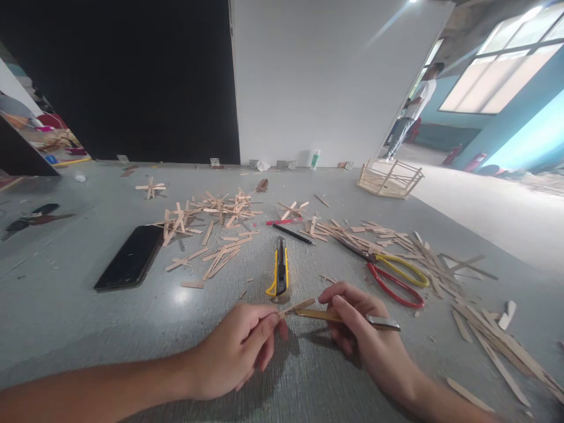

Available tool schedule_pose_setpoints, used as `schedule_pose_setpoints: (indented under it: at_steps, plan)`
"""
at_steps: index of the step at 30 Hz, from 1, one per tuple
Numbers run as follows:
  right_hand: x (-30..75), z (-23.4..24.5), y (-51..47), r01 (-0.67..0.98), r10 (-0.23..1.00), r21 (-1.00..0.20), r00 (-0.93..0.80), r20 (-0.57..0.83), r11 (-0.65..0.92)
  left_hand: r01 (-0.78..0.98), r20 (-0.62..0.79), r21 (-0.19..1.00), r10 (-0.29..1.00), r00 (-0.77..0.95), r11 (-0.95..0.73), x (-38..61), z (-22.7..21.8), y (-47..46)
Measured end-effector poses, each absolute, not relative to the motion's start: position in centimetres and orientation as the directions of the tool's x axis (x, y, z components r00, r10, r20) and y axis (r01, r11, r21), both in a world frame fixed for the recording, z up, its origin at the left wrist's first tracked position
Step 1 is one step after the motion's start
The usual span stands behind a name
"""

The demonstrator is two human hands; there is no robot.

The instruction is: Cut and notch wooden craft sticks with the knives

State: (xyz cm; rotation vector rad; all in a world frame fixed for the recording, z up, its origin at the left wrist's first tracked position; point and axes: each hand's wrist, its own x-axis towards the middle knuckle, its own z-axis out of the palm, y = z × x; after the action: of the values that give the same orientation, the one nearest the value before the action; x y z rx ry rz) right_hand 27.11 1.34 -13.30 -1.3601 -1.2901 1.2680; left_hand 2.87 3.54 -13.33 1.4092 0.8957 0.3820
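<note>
My left hand pinches a thin wooden craft stick between thumb and fingers, low in the middle of the view. From the right, my right hand grips a slim tool, gold-coloured toward its tip and silver at the rear, perhaps tweezers. Its tip points left and meets the stick close to my left fingertips; whether it clamps the wood I cannot tell. Just beyond both hands lies a yellow and black utility knife. Scissors with one red and one yellow handle rest beyond my right hand.
Many loose craft sticks and scraps cover the grey table. A phone lies left, a black pen mid-table. Farther back stand a glue bottle and a stick-built frame. A person stands beyond the panel.
</note>
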Motion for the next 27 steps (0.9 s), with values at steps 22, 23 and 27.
schedule_pose_setpoints:
  at_steps: [22, 23, 27]
  plan:
    - [27.4, -13.6, 1.4, 0.163, 0.995, -0.982, 0.021, 0.098, 0.093, 0.225, -0.236, 0.966, 0.781, 0.578, 0.126, 3.2, -13.6, 3.4]
    - [27.5, -13.5, 0.9, 0.264, 0.974, -0.938, -0.051, 0.221, 0.227, 0.243, -0.232, 0.964, 0.800, 0.554, 0.111, 3.2, -13.6, 3.2]
    - [27.7, -13.4, -0.8, 0.349, 0.563, -0.453, -0.630, 0.536, 0.821, 0.312, -0.215, 0.948, 0.847, 0.487, 0.061, 3.4, -13.7, 2.8]
